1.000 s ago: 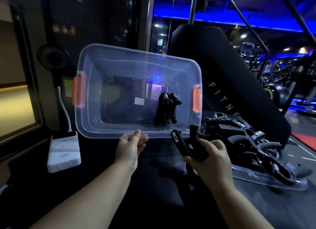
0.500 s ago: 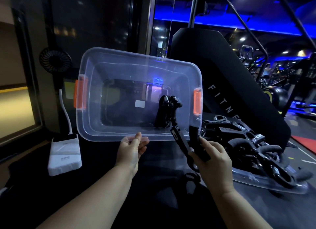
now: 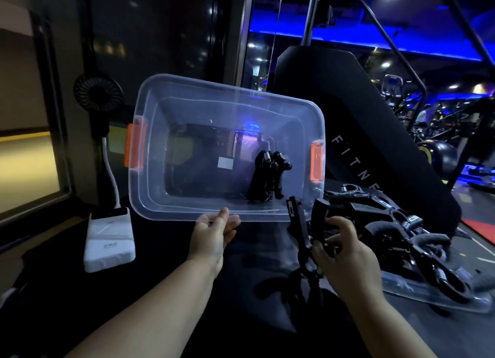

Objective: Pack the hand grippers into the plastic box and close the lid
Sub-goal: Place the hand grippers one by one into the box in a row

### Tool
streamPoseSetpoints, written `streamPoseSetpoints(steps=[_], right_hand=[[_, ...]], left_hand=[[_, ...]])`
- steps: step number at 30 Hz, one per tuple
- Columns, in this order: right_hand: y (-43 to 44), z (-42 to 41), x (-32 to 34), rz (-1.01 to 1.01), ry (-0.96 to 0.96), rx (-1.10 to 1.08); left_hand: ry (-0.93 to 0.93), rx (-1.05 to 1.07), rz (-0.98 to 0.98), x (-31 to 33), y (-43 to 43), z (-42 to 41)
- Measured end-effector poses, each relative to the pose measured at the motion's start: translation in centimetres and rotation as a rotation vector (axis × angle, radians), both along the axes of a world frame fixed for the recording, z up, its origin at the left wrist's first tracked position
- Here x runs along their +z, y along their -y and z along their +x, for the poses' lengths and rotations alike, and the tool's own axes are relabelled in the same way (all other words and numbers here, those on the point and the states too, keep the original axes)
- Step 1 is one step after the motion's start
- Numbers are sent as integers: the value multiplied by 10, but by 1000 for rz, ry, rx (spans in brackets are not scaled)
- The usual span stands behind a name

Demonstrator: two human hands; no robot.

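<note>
Dim gym surface (image 3: 160,264): left hand (image 3: 214,232) pinches tilted plastic box (image 3: 267,100) rim, seemingly lightly; right hand (image 3: 345,253) clutches hand gripper (image 3: 302,234); box could slip, drop.

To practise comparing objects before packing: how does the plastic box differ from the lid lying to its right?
The box is tipped up, opening toward the camera, held at its rim by the left hand; the lid lies flat. The box holds only a small clump of grippers; the lid carries a big heap. The box has orange latches; the lid shows none. Both are clear plastic.
</note>
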State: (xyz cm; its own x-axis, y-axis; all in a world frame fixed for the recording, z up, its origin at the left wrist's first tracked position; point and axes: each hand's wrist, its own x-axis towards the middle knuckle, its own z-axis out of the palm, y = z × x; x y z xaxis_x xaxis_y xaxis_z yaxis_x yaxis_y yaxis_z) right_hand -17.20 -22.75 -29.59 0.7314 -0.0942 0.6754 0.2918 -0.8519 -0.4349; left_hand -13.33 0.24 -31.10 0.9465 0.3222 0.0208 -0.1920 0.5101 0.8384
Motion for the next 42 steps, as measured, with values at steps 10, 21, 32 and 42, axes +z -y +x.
streamPoseSetpoints(steps=[10,21,32,42], right_hand=[[3,3,21,-436,-246,116],[-17,11,44,-60,-243,308],[-73,95,60,-67,-179,274],[-115,149,55,-350,-390,237]], left_hand=[[14,-7,-15,-4,-2,4],[3,-14,-16,-5,-2,6],[-10,-33,-38,-10,-3,10],[-15,-39,-30,-11,-3,11]])
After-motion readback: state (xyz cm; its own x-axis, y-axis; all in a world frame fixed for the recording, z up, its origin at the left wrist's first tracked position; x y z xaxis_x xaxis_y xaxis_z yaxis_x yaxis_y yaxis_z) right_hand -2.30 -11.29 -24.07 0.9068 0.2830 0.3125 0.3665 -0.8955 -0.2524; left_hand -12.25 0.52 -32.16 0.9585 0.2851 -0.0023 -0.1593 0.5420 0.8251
